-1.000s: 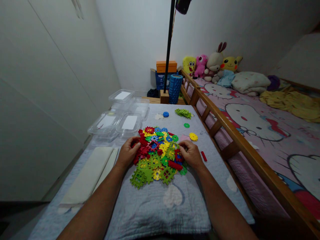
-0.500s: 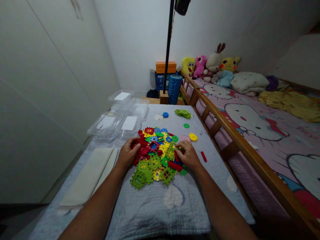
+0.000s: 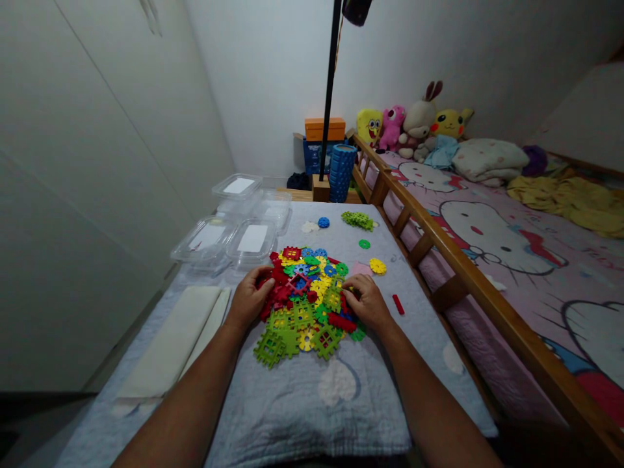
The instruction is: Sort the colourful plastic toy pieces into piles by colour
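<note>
A heap of red, green, yellow and blue plastic interlocking tiles (image 3: 307, 299) lies on a pale quilted cloth (image 3: 322, 396). My left hand (image 3: 249, 299) rests on the heap's left edge, fingers curled over red pieces. On the right edge my right hand (image 3: 366, 300) sits with fingers bent into the tiles. What either hand grips is hidden among the pieces. Loose pieces lie beyond: a yellow disc (image 3: 377, 266), a green ring (image 3: 363, 244), a blue disc (image 3: 323, 223), a green cluster (image 3: 358, 221) and a red bar (image 3: 398, 304).
Clear plastic containers with lids (image 3: 234, 224) stand at the back left. A folded white cloth (image 3: 173, 341) lies on the left. A wooden bed rail (image 3: 439, 247) runs along the right, with a patterned bed and plush toys (image 3: 409, 123) behind. A black pole (image 3: 329, 91) rises at the back.
My right hand has shifted slightly left into the heap. My left hand stays where it was.
</note>
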A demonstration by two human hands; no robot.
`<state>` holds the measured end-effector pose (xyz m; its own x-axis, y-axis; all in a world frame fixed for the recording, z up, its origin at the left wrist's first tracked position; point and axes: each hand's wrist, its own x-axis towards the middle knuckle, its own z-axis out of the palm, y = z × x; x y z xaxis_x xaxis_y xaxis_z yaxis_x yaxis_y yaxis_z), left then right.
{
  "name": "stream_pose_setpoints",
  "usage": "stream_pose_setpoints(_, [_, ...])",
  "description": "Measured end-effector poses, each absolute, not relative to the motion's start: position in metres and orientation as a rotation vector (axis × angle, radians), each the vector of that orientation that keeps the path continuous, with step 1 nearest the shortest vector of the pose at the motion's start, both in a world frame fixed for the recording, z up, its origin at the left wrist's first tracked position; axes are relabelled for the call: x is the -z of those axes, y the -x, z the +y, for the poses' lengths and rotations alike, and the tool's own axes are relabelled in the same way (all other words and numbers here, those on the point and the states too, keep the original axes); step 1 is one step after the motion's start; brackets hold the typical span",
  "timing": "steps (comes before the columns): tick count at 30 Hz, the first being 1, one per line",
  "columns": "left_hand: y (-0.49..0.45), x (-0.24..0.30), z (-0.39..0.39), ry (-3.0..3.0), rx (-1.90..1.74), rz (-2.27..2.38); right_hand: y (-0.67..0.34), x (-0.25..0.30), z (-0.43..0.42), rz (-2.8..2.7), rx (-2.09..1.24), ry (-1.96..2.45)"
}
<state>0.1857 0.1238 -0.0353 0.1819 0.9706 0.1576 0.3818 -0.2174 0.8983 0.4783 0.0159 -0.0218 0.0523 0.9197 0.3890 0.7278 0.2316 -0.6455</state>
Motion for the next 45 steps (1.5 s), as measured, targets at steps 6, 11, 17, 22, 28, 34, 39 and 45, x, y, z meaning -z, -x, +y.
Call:
stream_pose_setpoints(6, [-0.186, 0.039, 0.125, -1.702, -1.030, 1.284, -0.483, 0.013, 0.013, -1.750, -0.317, 1.521])
stream_pose_setpoints(11, [-0.187, 0.038, 0.125, -1.691, -1.030, 1.275, -0.484, 0.010, 0.010, -1.874, -0.377, 1.545])
stream_pose_setpoints(17, [-0.188, 0.035, 0.125, -1.676, -1.023, 1.261, -0.486, 0.011, 0.012, -1.866, -0.466, 1.558])
stream_pose_setpoints(22, [-0.188, 0.035, 0.124, -1.682, -1.024, 1.270, -0.483, 0.007, 0.012, -1.650, -0.657, 1.497])
stream_pose_setpoints(28, [-0.186, 0.039, 0.125, -1.690, -1.015, 1.277, -0.513, -0.013, 0.002, -1.169, -0.848, 1.439])
stream_pose_setpoints(34, [-0.185, 0.042, 0.127, -1.704, -1.014, 1.277, -0.573, -0.009, -0.028, -0.998, -0.641, 1.679])
stream_pose_setpoints(39, [-0.186, 0.040, 0.126, -1.692, -1.013, 1.276, -0.586, 0.023, -0.040, -1.082, -0.585, 1.857])
stream_pose_setpoints(45, [-0.187, 0.038, 0.125, -1.710, -0.994, 1.312, -0.583, 0.034, -0.038, -1.360, -0.292, 2.004])
